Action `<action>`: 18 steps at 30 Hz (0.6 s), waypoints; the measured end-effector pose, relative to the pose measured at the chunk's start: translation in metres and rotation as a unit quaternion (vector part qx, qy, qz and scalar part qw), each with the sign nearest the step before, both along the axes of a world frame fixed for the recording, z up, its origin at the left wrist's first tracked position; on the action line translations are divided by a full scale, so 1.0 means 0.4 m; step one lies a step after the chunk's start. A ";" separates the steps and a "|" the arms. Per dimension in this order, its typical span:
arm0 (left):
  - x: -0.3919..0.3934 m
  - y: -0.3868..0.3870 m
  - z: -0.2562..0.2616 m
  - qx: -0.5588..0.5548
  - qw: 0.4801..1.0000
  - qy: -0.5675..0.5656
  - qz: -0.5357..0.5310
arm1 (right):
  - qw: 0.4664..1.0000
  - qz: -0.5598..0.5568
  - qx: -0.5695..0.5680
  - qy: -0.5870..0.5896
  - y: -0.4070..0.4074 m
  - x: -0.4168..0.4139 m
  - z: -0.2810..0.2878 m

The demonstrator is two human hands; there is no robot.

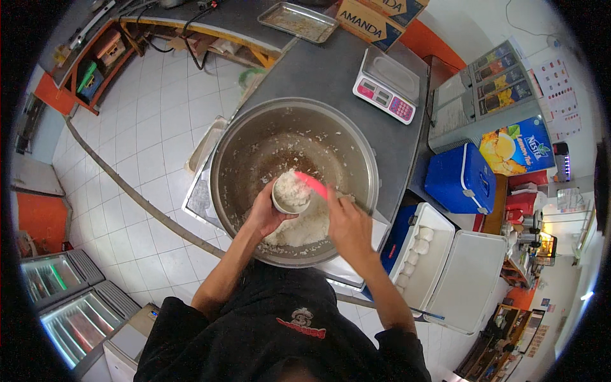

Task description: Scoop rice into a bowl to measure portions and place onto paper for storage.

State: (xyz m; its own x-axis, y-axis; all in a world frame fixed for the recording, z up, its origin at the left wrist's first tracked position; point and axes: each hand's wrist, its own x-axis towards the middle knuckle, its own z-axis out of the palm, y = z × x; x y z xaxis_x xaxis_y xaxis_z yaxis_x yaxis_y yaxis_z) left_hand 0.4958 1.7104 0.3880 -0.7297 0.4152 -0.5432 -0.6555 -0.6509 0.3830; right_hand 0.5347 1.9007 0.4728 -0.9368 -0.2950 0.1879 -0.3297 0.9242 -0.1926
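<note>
Over a large round metal pot (296, 114), my left hand (265, 210) holds a small white cup (292, 206) heaped with white cooked rice (292, 187). My right hand (347, 222) grips a pink-red utensil (312, 184), perhaps a rice paddle, whose far end meets the rice in the cup. More rice (300, 229) lies in the near part of the pot, below the cup. Scattered grains stick to the pot's bottom and inner wall. The fingertips of my left hand are partly hidden behind the cup.
A digital scale (387, 86) stands on the grey table (315, 67) beyond the pot, with a metal tray (298, 21) and cardboard boxes (367, 26) farther back. At the right, an open cooler box (437, 267) holds wrapped white bundles (421, 246) near a closed blue cooler (458, 179).
</note>
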 end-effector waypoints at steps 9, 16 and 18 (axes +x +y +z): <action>-0.016 0.028 -0.073 -0.121 0.992 0.024 0.011 | 0.993 0.003 -0.064 -0.100 -0.051 0.075 -0.080; -0.005 0.020 -0.060 -0.051 0.997 0.036 0.040 | 0.978 -0.094 -0.139 -0.128 0.031 0.057 -0.001; -0.007 0.011 -0.069 -0.041 0.997 0.019 0.055 | 0.971 -0.115 -0.163 -0.131 0.031 0.057 0.008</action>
